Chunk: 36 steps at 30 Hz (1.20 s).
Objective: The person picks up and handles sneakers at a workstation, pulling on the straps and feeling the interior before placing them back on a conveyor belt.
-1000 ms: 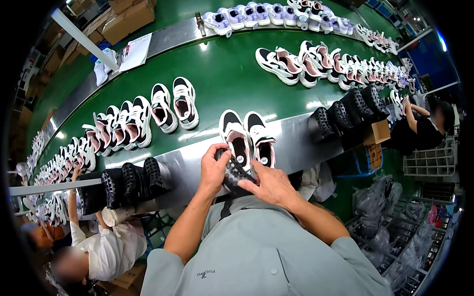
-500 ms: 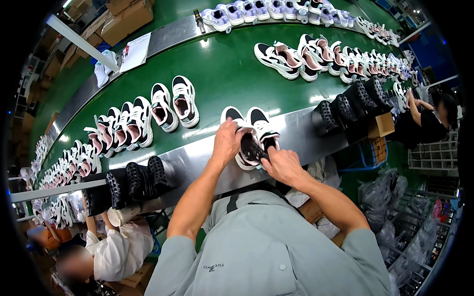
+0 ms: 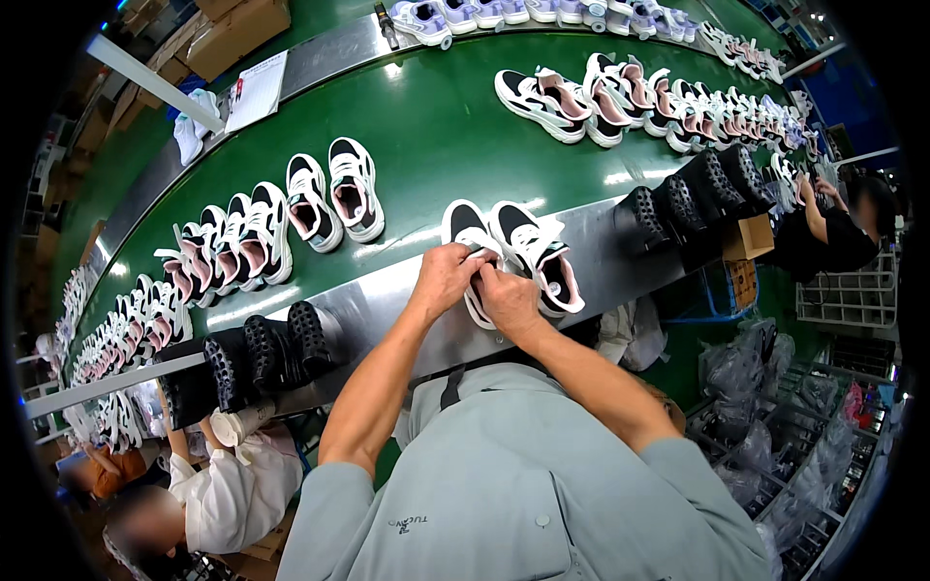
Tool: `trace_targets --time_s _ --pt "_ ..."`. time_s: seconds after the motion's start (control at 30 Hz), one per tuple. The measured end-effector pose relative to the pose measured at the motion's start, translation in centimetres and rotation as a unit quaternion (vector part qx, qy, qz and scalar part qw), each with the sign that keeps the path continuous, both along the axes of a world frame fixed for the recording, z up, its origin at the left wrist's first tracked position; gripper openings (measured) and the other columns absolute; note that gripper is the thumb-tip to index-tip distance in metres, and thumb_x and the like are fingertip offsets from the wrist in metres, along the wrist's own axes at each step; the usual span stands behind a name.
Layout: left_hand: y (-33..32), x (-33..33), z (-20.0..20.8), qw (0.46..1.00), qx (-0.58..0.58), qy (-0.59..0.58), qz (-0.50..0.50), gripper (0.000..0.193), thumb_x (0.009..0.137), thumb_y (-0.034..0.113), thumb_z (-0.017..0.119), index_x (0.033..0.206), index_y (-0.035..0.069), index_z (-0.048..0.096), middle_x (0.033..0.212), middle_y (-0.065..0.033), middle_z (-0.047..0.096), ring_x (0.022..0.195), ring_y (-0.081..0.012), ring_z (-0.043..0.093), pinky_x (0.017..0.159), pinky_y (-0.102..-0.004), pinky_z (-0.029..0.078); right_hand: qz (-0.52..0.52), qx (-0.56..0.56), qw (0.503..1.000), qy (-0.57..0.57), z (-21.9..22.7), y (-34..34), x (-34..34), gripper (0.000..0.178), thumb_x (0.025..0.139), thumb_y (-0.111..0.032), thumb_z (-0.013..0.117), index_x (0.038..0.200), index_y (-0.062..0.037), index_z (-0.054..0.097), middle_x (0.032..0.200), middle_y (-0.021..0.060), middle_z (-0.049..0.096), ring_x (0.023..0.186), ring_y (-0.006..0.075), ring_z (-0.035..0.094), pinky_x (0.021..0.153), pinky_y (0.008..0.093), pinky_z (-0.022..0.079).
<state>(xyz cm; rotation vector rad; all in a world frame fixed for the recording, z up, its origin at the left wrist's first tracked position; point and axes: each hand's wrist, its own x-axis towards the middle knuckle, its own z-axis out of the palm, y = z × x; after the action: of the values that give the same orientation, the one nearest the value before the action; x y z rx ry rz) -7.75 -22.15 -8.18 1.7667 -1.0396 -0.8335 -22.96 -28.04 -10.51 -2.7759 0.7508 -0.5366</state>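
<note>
Two black-and-white sneakers stand side by side on the metal ledge in front of me, toes pointing away. Both my hands are at the left sneaker (image 3: 467, 225). My left hand (image 3: 447, 281) has its fingers closed on the tongue and collar area from the left side. Close beside it, my right hand (image 3: 508, 295) pinches the same shoe's upper near the opening, and it covers much of the heel part. The right sneaker (image 3: 533, 242) stands apart from my fingers, its pink-lined opening showing.
A green conveyor belt (image 3: 426, 145) carries rows of similar sneakers (image 3: 254, 232) at left and more (image 3: 557, 102) at far right. Black studded moulds (image 3: 276, 349) stand on the metal ledge (image 3: 387, 305) at both sides. Co-workers (image 3: 237, 489) sit at lower left and at right.
My right hand has moved left from the gap between the shoes onto the left sneaker. A dark studded piece seen at its opening no longer shows. The right sneaker now sits more in the open.
</note>
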Motion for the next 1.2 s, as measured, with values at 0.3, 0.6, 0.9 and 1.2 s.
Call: trace_targets --time_s 0.3,0.6,0.9,1.2 --pt "6.6 -5.5 0.7 0.958 -0.077 -0.272 0.055 0.035 0.081 0.011 0.077 0.112 0.0 0.063 0.101 -0.0181 0.064 0.097 -0.0377 0.061 0.083 -0.0442 0.051 -0.205 0.068 0.973 -0.077 5.5 -5.1 -10.2 0.027 0.09 -0.016 0.069 0.111 -0.0006 0.064 0.097 0.0186 0.065 0.087 0.0366 0.065 0.078 0.0454 0.052" --pt "4.5 -7.9 0.8 0.958 0.056 -0.237 -0.152 0.058 0.076 0.012 0.08 0.128 0.007 0.053 0.1 -0.0166 0.063 0.1 -0.0357 0.06 0.079 -0.0451 0.048 -0.123 0.278 0.953 -0.015 0.3 -4.1 -7.2 0.025 0.091 -0.02 0.067 0.107 -0.0007 0.063 0.096 0.0229 0.059 0.089 0.0441 0.061 0.078 0.0511 0.049" --pt "5.5 -7.7 1.9 0.948 -0.014 -0.291 -0.128 0.066 0.077 0.029 0.082 0.134 0.009 0.053 0.103 -0.018 0.063 0.099 -0.0348 0.059 0.079 -0.0486 0.046 -0.099 0.141 0.981 -0.091 4.1 -3.3 -6.7 0.044 0.084 -0.019 0.076 0.119 0.0003 0.058 0.109 0.0204 0.059 0.1 0.0407 0.059 0.085 0.047 0.049" --pt "2.1 -4.4 -3.0 0.956 0.255 -0.007 0.147 0.096 0.079 0.018 0.074 0.156 0.0 0.021 0.12 -0.0324 0.065 0.108 -0.0478 0.065 0.091 -0.0497 0.053 0.092 -0.043 0.986 0.132 7.8 -3.7 3.0 0.104 0.069 -0.031 0.088 0.155 -0.0123 0.034 0.139 0.0205 0.051 0.138 0.0426 0.04 0.116 0.0589 0.028"
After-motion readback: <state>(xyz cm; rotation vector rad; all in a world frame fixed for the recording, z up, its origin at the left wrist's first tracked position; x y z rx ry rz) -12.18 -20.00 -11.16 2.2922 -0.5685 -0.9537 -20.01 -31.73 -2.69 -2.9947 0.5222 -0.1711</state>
